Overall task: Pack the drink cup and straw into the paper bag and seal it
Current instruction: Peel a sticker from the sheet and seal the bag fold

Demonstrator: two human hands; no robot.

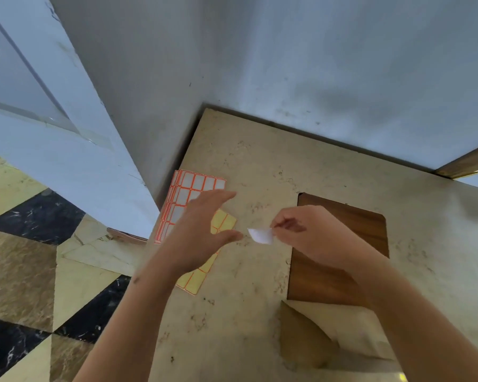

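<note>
My right hand (304, 232) pinches a small white sticker (261, 235) above the beige stone table (260, 166). My left hand (202, 232) hovers open over the sticker sheets, fingers straight and spread, a short gap from the sticker. A yellow backing sheet with orange lines (196, 279) lies under that hand. A stack of white sticker sheets with orange borders (193, 186) lies behind it. The top of the tan paper bag (329, 334) shows at the bottom, below my right forearm. No cup or straw is visible.
A brown wooden board (342, 224) lies on the table under my right hand. A grey wall (287, 64) stands behind the table. The table's left edge drops to a patterned marble floor (39, 271).
</note>
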